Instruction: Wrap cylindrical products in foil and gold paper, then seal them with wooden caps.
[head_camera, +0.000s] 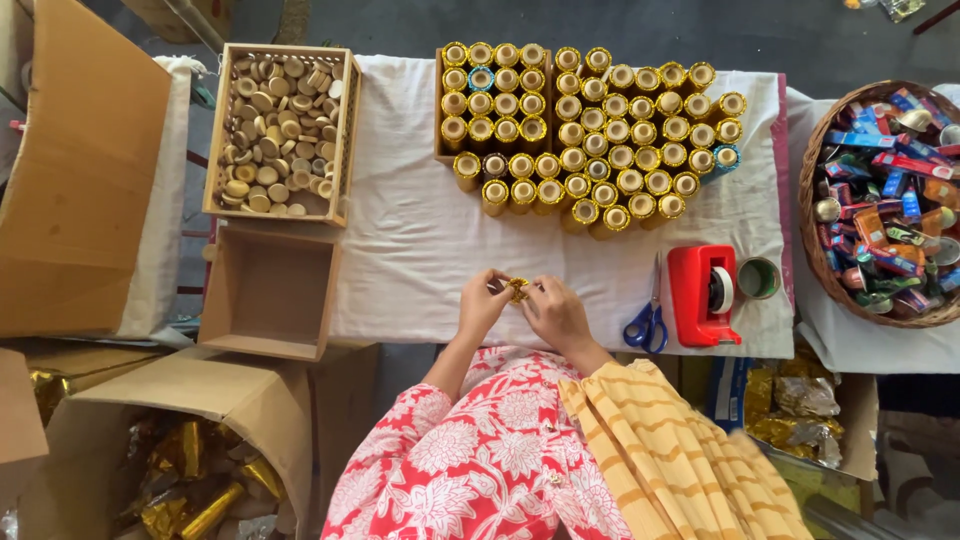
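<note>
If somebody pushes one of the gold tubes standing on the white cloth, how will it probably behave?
The gold tubes stand upright and packed close, so one would probably tip against its neighbours. Being round, a fallen one would likely roll. They look hollow, so probably light.

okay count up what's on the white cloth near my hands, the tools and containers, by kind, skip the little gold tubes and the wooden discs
Scissors with blue handles: 1
Red tape dispenser: 1
Loose tape roll: 1
Wicker basket of wrapped items: 1
Wooden tray of discs: 1
Empty cardboard box: 1
Total: 6
Both hands, left hand and right hand, pinch one small gold piece.
</note>
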